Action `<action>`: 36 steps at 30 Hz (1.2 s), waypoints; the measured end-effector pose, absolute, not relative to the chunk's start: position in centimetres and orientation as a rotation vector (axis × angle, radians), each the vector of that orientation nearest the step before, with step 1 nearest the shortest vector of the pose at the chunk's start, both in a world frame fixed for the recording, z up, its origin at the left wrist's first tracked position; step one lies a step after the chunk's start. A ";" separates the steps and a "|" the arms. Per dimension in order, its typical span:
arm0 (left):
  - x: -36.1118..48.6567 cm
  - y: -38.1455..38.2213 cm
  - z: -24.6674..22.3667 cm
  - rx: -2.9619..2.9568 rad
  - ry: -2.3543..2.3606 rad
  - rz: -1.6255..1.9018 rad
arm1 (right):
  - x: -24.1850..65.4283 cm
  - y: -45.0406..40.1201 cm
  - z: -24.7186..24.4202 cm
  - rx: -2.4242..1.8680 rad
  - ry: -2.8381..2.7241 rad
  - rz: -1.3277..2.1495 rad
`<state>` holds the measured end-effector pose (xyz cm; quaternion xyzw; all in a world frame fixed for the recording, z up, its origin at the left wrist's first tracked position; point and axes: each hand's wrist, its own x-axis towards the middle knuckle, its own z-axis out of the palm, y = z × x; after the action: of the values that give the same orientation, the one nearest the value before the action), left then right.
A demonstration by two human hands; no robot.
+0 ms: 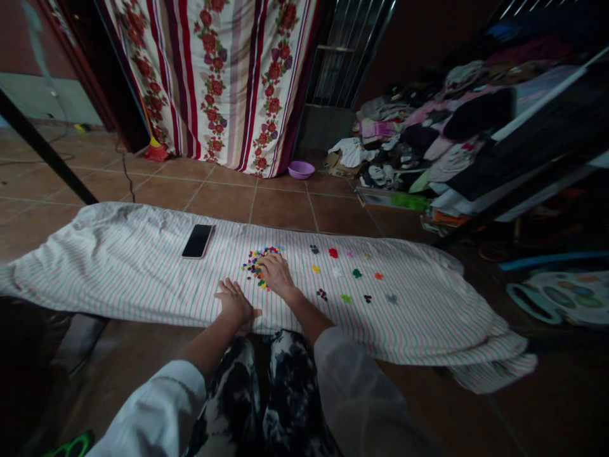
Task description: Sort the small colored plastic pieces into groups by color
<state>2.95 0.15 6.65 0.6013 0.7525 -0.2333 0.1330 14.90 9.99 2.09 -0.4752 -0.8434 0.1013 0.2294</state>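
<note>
Pile of small, many-coloured pieces (251,265) lies on the white cloth with thin pink and green stripes (143,254). The right hand (276,271) is over its right part, fingers partly bent; whether it holds a piece, I cannot tell. The left hand (234,306) rests open on the cloth, holding nothing. Small single-colour groups (333,252) are at right, a black-screened phone (198,242) at left.

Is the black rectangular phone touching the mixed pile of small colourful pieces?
No, the phone lies apart from the pile, with white striped cloth showing between them.
</note>
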 end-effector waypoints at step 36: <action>2.9 0.1 6.6 1.756 2.173 -0.657 | 17.2 9.0 1.0 -1.468 -2.258 0.362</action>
<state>2.87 0.15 6.62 0.6061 0.7503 -0.2268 0.1354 17.21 9.02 0.99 -0.5281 -0.8124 0.1302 0.2102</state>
